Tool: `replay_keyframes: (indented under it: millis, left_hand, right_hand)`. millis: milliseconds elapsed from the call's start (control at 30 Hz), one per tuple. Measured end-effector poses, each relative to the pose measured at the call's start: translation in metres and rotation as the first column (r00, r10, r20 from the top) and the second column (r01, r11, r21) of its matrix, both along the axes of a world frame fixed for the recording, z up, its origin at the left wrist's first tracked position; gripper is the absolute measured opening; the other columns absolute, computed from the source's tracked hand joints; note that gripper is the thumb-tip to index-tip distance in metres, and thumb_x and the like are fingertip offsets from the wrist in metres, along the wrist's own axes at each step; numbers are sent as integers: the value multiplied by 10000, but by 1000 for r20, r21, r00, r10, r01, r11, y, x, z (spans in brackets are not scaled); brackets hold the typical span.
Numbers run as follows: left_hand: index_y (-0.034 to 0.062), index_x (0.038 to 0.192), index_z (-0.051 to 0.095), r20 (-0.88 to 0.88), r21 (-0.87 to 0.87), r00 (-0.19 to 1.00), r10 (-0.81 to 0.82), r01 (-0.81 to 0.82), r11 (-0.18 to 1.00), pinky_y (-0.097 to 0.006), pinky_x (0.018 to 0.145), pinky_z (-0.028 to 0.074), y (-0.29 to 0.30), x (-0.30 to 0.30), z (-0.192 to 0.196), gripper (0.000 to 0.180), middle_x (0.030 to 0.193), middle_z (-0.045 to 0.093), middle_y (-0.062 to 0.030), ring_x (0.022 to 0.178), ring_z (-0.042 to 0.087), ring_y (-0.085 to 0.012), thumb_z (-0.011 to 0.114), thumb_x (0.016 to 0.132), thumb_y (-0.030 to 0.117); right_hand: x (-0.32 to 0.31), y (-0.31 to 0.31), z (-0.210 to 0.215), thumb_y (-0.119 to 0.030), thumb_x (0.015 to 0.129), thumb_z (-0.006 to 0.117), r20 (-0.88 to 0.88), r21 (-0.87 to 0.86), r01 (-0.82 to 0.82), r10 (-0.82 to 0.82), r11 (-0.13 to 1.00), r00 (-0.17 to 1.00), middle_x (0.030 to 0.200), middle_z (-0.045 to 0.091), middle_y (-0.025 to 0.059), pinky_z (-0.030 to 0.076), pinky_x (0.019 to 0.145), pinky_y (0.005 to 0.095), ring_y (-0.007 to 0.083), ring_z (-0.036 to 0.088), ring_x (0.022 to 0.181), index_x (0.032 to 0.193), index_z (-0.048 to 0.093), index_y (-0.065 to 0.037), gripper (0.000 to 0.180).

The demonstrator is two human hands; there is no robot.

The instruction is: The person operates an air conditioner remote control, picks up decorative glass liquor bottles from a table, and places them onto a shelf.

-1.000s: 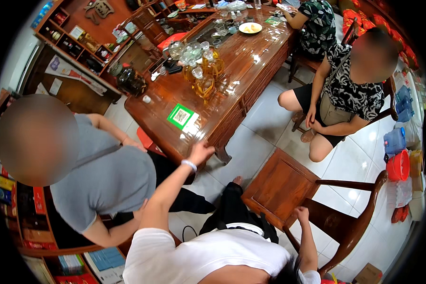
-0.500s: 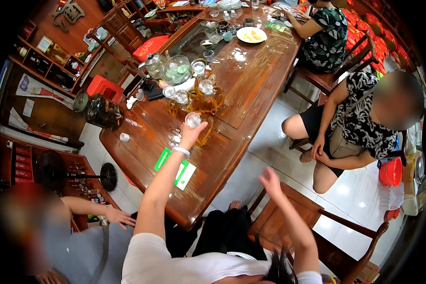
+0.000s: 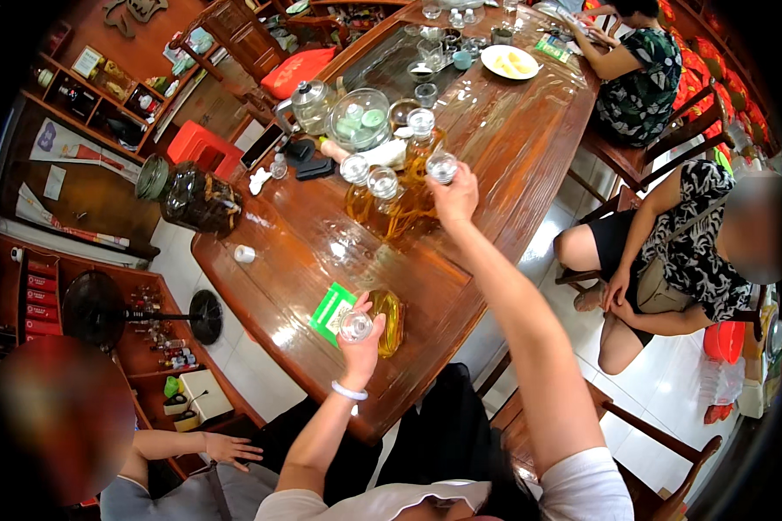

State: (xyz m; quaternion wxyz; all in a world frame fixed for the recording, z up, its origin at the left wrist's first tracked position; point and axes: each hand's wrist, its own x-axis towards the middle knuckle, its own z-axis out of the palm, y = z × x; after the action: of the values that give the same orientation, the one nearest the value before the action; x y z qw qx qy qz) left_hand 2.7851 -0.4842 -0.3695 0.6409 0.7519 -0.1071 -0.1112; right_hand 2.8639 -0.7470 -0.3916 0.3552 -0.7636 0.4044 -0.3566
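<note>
Stoppered decanters (image 3: 392, 325) are gripped by their necks, likely for steadiness, by left hand (image 3: 361, 352) at seven o'clock, right hand (image 3: 457, 198) at one.

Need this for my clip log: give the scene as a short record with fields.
Left hand: around the clear top of the near bottle
Right hand: at the clear top of a second bottle
Surface: glossy brown table
Beside near bottle: green card
Table's far end: white plate with food
Person's left: dark-filled jar
</note>
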Motion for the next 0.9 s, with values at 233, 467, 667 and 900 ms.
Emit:
replay_keyframes:
  millis: [233, 467, 667, 900]
  left_hand:
    - [-24, 924, 518, -5, -110, 960, 280, -279, 954, -305, 901, 357, 34, -10, -6, 249, 1177, 481, -139, 1056, 459, -205, 624, 699, -28]
    - [11, 1145, 450, -271, -271, 923, 273, -345, 898, -236, 851, 372, 30, -21, 0, 509, 1149, 458, -56, 969, 457, -119, 646, 679, -52]
    - [26, 1020, 559, 457, 351, 866, -206, 37, 936, -354, 922, 326, 51, 17, -10, 459, 1096, 477, -63, 1045, 430, -239, 725, 598, 92]
    - [59, 940, 587, 475, 538, 501, -724, 486, 689, -401, 909, 333, 46, 74, -4, 432, 1027, 531, -105, 1026, 464, -292, 699, 579, 267]
  right_hand:
    - [-41, 0, 12, -49, 638, 715, 273, 343, -672, 615, 656, 739, 879, 574, 15, 438, 731, 230, 82, 518, 798, 999, 535, -8, 405]
    - [-86, 12, 41, -102, 603, 748, -99, 411, -812, 905, 415, 413, 972, 533, 38, 352, 907, 340, 201, 447, 1019, 1065, 537, -103, 507]
    - [-97, 37, 14, -207, 596, 775, -88, 196, -762, 785, 618, 614, 1044, 519, 58, 354, 914, 332, 216, 424, 1077, 1178, 437, -153, 675]
    - [-100, 84, 6, -269, 608, 746, -23, 144, -218, 224, 965, 974, 816, 624, 84, 461, 685, 334, 249, 602, 771, 881, 595, -45, 384]
